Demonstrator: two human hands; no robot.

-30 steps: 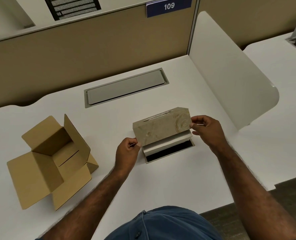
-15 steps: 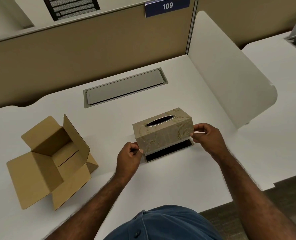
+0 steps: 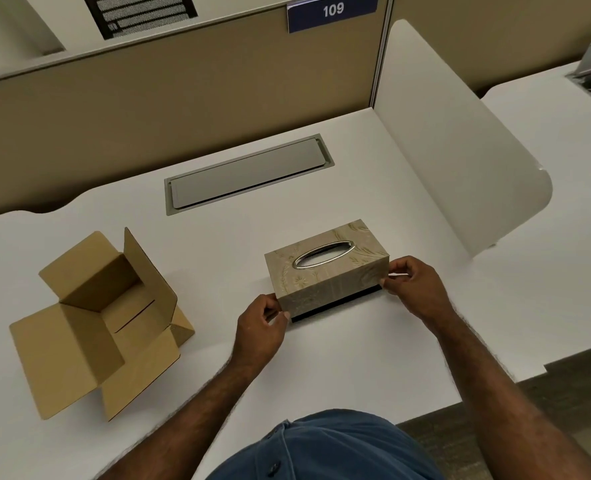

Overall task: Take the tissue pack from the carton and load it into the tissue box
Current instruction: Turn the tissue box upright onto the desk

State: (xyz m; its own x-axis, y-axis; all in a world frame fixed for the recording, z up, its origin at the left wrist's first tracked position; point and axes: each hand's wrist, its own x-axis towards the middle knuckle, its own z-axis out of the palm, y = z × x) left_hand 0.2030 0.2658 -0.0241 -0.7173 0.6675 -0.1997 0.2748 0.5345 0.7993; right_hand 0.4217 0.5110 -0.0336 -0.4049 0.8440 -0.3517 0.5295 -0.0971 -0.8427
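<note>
Both hands pinch the tissue box (image 3: 325, 271) by its short ends: the left hand (image 3: 259, 327) closes thumb and fingers on the near-left lower corner, the right hand (image 3: 413, 289) on the right end. Between them the box sits upright, oval slot on top, a dark strip of base showing under its front edge, on or just above the white desk (image 3: 321, 368). Something pale shows through the slot; whether it is the tissue pack cannot be told. Well apart at left stands the open carton (image 3: 107, 320), its flaps spread.
</note>
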